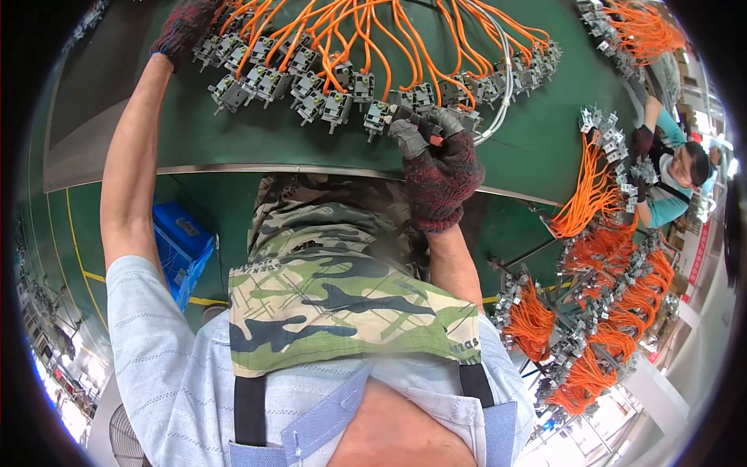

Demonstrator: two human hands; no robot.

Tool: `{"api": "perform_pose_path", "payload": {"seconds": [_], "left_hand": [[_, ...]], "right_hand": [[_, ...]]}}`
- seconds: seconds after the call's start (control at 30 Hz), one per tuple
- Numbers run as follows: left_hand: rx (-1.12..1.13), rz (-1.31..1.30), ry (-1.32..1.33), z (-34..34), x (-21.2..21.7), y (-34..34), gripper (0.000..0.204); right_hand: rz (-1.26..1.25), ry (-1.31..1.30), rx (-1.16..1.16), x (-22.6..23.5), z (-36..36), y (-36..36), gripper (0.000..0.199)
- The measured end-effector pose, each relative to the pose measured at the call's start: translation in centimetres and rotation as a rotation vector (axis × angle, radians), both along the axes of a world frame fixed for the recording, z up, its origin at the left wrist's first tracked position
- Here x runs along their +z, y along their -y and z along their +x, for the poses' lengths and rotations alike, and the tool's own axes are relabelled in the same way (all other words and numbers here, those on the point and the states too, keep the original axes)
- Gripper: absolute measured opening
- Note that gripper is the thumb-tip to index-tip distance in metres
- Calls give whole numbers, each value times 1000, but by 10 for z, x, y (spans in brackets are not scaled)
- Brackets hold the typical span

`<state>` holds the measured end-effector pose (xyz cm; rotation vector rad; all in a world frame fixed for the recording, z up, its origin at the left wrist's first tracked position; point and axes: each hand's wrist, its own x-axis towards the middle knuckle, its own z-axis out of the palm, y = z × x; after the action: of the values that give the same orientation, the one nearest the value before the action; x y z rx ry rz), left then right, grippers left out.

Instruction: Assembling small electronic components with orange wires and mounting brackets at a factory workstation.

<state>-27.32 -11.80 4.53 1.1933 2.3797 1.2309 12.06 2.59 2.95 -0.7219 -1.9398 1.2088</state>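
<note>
On the green tabletop (311, 148) lies a row of grey metal connectors (336, 109) with pins, each joined to an orange cable (381, 50). My right hand (443, 175), in a dark red knitted glove with grey fingertips, is closed on a small black tool with a red part (430, 134). The tool's tip is close to a connector at the near edge of the row; whether they touch I cannot tell. My left hand (187, 31), gloved too, is at the far left beside the cables and connectors. Its fingers are partly cut off by the upper edge.
A white cable (506, 78) loops past the right end of the row. More bundles of orange cables (595, 191) hang and lie to the right, where a co-worker (677, 167) handles connectors. A blue crate (180, 241) stands on the floor below the table's front edge.
</note>
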Motion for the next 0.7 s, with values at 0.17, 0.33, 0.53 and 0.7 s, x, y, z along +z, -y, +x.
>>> {"api": "perform_pose_path", "payload": {"seconds": [0.17, 0.33, 0.53, 0.7], "left_hand": [[-44, -7, -104, -19, -18, 10, 35], [-37, 195, 309, 5, -8, 1, 33], [106, -81, 45, 7, 0, 9, 39], [239, 139, 726, 14, -28, 7, 35]], "right_hand": [[179, 106, -27, 12, 3, 9, 37], [247, 145, -20, 3, 6, 6, 39], [285, 175, 3, 13, 7, 6, 34], [49, -93, 4, 7, -9, -10, 31]]}}
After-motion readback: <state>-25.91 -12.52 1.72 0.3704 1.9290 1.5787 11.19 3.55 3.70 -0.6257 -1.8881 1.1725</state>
